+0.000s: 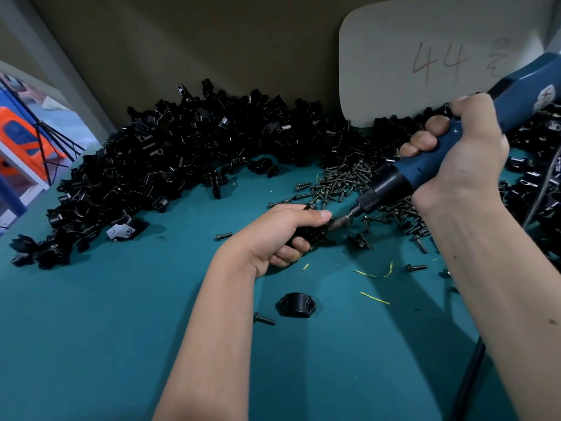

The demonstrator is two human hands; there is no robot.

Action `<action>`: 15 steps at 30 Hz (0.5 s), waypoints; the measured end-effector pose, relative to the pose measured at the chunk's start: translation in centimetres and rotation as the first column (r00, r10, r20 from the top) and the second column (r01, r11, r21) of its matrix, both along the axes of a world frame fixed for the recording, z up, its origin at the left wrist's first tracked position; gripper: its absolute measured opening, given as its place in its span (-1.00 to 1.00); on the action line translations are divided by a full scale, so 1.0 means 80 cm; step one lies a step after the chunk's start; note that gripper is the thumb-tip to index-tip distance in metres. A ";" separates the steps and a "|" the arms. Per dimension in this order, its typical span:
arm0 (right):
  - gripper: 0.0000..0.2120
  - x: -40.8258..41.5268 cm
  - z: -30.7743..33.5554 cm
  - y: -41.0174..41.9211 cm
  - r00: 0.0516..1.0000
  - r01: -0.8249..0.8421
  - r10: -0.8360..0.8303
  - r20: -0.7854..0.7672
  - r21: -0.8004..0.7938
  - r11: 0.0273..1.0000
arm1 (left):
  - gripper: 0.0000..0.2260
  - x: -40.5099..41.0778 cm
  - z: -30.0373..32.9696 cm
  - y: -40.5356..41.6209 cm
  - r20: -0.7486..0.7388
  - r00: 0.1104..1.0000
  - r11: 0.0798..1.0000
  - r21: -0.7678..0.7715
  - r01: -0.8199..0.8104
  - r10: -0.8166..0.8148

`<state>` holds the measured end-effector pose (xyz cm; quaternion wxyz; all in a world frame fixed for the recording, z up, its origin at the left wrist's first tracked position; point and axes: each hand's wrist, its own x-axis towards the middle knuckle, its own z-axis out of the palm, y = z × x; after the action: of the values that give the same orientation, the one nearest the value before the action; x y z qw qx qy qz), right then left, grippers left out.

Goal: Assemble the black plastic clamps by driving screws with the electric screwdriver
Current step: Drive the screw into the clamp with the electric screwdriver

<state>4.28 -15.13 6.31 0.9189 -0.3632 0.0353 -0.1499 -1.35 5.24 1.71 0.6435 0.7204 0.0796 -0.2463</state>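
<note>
Teal table mat (121, 344): left hand (282, 235) gripping a black plastic clamp (312, 233); right hand (458, 153) wrapped round the blue electric screwdriver (403, 177), bit tip meeting the clamp. Heaped black clamp parts (170, 153) behind; dark metal screws (343, 180) just beyond the hands; one loose black clamp half (296, 304) near the left forearm.

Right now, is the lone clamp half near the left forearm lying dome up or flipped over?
Dome up: the clamp half rests on the green mat, arch upward, both screw holes showing.
</note>
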 end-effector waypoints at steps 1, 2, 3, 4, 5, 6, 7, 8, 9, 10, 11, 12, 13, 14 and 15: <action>-0.83 0.000 0.000 0.000 1.000 -0.002 0.002 0.000 0.003 1.000 | -0.84 0.000 0.000 0.000 0.004 1.000 1.000 0.000 -0.001 0.001; -0.83 0.000 0.000 0.000 1.000 -0.002 0.002 0.001 0.006 1.000 | -0.83 0.000 0.000 0.000 0.007 1.000 1.000 -0.001 0.001 -0.001; -0.82 -0.001 0.000 0.001 1.000 -0.001 0.001 0.002 0.008 1.000 | -0.82 -0.001 0.000 0.000 0.010 1.000 1.000 -0.003 0.003 -0.003; -0.82 -0.001 0.001 0.001 1.000 0.002 -0.002 0.003 0.008 1.000 | -0.79 -0.001 0.000 0.000 0.011 1.000 1.000 -0.005 0.001 -0.001; -0.81 -0.001 0.001 0.002 1.000 0.006 -0.006 0.004 0.008 1.000 | -0.76 -0.001 -0.001 0.000 0.009 1.000 1.000 -0.006 -0.008 0.008; -0.81 -0.001 0.002 0.003 1.000 0.012 -0.012 0.004 0.008 1.000 | -0.74 -0.001 -0.001 -0.001 0.007 1.000 1.000 -0.003 -0.019 0.019; -0.81 -0.001 0.003 0.003 1.000 0.016 -0.016 0.005 0.006 1.000 | -0.75 -0.001 -0.002 -0.001 0.007 1.000 1.000 0.001 -0.028 0.028; -0.82 -0.002 0.003 0.004 1.000 0.016 -0.016 0.008 0.004 1.000 | -0.77 0.000 -0.002 -0.001 0.010 0.999 0.999 0.007 -0.032 0.032; -0.83 -0.002 0.003 0.005 1.000 0.013 -0.013 0.008 0.004 1.000 | -0.79 0.000 -0.003 -0.001 0.012 0.999 0.999 0.014 -0.035 0.035; -0.83 -0.002 0.003 0.006 1.000 0.011 -0.011 0.006 0.009 1.000 | -0.79 0.001 -0.003 -0.001 0.015 0.999 0.999 0.022 -0.036 0.035; -0.83 -0.003 0.003 0.007 1.000 0.011 -0.011 0.002 0.014 1.000 | -0.79 0.001 -0.004 -0.001 0.019 0.999 0.999 0.037 -0.032 0.031; -0.83 -0.004 0.002 0.007 1.000 0.014 -0.014 0.000 0.017 1.000 | -0.79 0.001 -0.004 -0.001 0.024 0.999 0.998 0.060 -0.025 0.024; -0.83 -0.004 0.002 0.009 1.000 0.017 -0.017 0.000 0.014 1.000 | -0.80 0.001 -0.004 -0.002 0.029 0.999 0.996 0.086 -0.020 0.018; -0.83 -0.005 0.001 0.010 1.000 0.019 -0.019 0.003 0.010 1.000 | -0.81 0.001 -0.003 -0.002 0.030 0.999 0.994 0.108 -0.019 0.015; -0.83 -0.006 0.001 0.011 1.000 0.019 -0.019 0.008 0.007 1.000 | -0.81 0.001 -0.003 -0.002 0.029 0.999 0.992 0.123 -0.017 0.014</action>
<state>3.76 -14.23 6.39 0.9189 -0.3589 0.0356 -0.1597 -1.29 5.06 1.50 0.6009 0.7613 0.0912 -0.2259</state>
